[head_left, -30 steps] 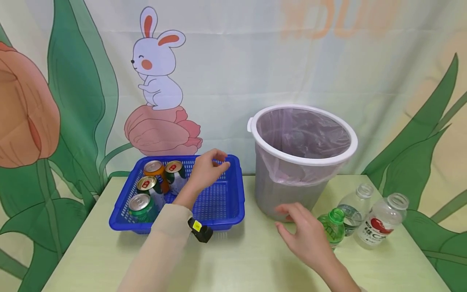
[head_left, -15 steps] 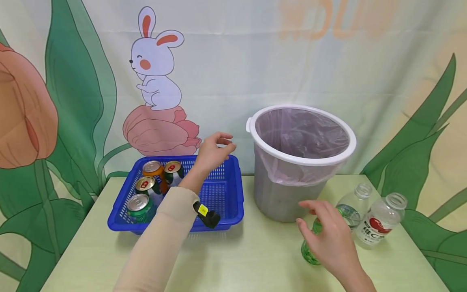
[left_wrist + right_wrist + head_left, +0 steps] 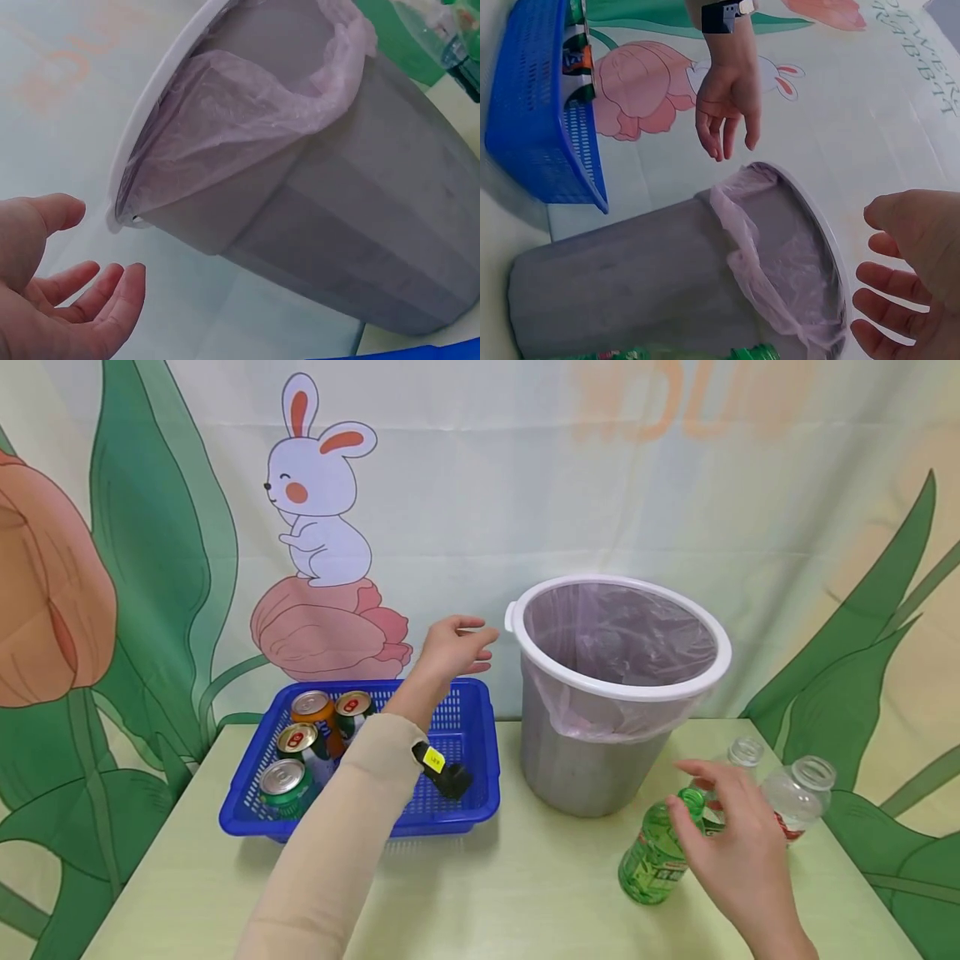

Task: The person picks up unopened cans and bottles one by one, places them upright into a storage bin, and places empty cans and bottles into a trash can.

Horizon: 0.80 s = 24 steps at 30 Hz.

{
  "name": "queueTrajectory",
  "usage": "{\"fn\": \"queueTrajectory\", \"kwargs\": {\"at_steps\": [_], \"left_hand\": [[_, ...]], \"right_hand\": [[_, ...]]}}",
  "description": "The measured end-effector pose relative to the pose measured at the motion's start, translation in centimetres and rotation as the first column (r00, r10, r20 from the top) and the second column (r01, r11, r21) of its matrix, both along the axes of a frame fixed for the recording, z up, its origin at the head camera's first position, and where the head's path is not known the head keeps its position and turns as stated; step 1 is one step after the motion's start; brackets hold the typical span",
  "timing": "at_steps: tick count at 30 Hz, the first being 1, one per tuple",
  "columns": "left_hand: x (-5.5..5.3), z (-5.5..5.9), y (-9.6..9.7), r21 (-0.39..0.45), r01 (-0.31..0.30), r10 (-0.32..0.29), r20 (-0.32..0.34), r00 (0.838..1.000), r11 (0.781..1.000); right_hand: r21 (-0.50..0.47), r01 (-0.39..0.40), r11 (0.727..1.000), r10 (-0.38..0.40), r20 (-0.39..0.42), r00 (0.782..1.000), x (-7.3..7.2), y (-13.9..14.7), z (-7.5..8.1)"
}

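Note:
My left hand (image 3: 457, 647) hangs in the air over the back right of the blue basket (image 3: 491, 760), just left of the rim of the grey bin (image 3: 592, 768). Its fingers are loosely bent and hold nothing; the left wrist view shows a gap between the hand (image 3: 75, 285) and the bin. On the right, my right hand (image 3: 742, 852) is raised beside a green plastic bottle (image 3: 652, 856), thumb and fingers apart around air. Behind it, a clear bottle (image 3: 746, 752) and a clear bottle with a red label (image 3: 806, 793) are partly covered.
Several drink cans stand in the basket's left part, among them a green can (image 3: 287, 785) and an orange can (image 3: 315, 714). A pale purple bag (image 3: 600, 718) lines the bin, folded over its white rim (image 3: 630, 689). A printed cloth (image 3: 465, 485) hangs behind the table.
My left hand has risen and moved right, from over the basket towards the bin's rim. The right hand has moved right past the green bottle, which now shows more fully.

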<state>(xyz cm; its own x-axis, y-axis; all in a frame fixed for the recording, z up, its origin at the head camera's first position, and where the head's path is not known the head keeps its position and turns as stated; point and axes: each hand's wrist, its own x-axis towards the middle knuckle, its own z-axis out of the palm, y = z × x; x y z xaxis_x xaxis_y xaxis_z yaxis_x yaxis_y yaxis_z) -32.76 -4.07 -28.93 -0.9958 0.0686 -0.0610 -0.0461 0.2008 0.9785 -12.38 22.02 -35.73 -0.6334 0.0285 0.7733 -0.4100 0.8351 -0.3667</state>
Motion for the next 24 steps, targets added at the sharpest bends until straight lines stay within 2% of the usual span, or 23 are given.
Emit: {"fn": "queueTrajectory", "kwargs": {"at_steps": [7, 14, 24], "left_hand": [[-0.5, 0.5, 1.2, 0.062, 0.008, -0.011, 0.051, 0.999, 0.998], [-1.1, 0.8, 2.2, 0.094, 0.008, -0.015, 0.081, 0.997, 0.996], [-1.7, 0.7, 3.0, 0.113, 0.027, -0.041, 0.121, 0.992, 0.993]], "right_hand": [[-0.046, 0.086, 0.995, -0.083, 0.066, 0.994, 0.4, 1.5, -0.1], [-0.106, 0.190, 0.976, -0.167, 0.194, 0.967, 0.7, 2.6, -0.5], [-0.170, 0.249, 0.954, -0.205, 0.240, 0.949, 0.6, 3.9, -2.0]]}}
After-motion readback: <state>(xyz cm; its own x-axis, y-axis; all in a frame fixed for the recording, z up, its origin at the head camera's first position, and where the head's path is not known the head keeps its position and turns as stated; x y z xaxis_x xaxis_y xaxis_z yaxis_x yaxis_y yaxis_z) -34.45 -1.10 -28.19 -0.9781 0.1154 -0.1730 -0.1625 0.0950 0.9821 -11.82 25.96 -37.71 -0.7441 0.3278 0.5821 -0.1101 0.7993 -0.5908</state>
